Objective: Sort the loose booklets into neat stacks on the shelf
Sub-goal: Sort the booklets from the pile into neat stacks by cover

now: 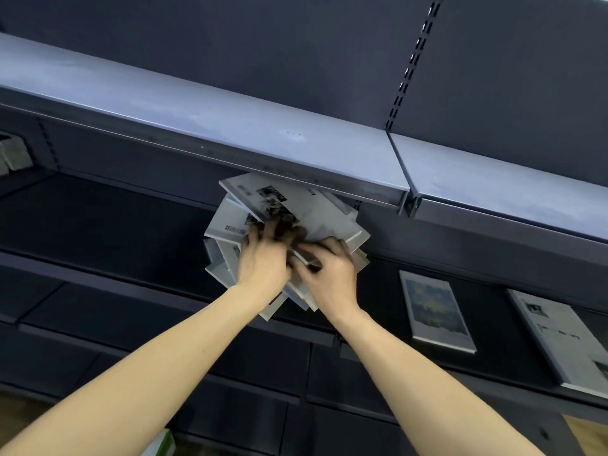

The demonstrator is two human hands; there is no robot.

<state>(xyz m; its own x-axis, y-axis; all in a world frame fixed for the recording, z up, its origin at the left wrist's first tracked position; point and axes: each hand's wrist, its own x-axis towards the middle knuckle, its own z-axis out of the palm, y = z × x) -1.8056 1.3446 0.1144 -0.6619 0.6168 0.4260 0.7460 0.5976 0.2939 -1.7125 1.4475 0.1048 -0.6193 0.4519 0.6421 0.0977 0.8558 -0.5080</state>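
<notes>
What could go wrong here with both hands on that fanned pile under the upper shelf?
1. The pile of booklets is splayed at many angles, and its lower corners seem to jut past the shelf edge, so a few could slide off.
2. The left hand and right hand grip only the middle, so outer booklets may spill.
3. The upper shelf overhangs the pile closely; lifting could catch the top booklet.

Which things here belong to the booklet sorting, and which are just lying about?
Job: fanned pile of booklets, left hand, right hand, both gripping the pile.
Lying about: blue-cover booklet, grey booklet, upper shelf, green object.
</notes>
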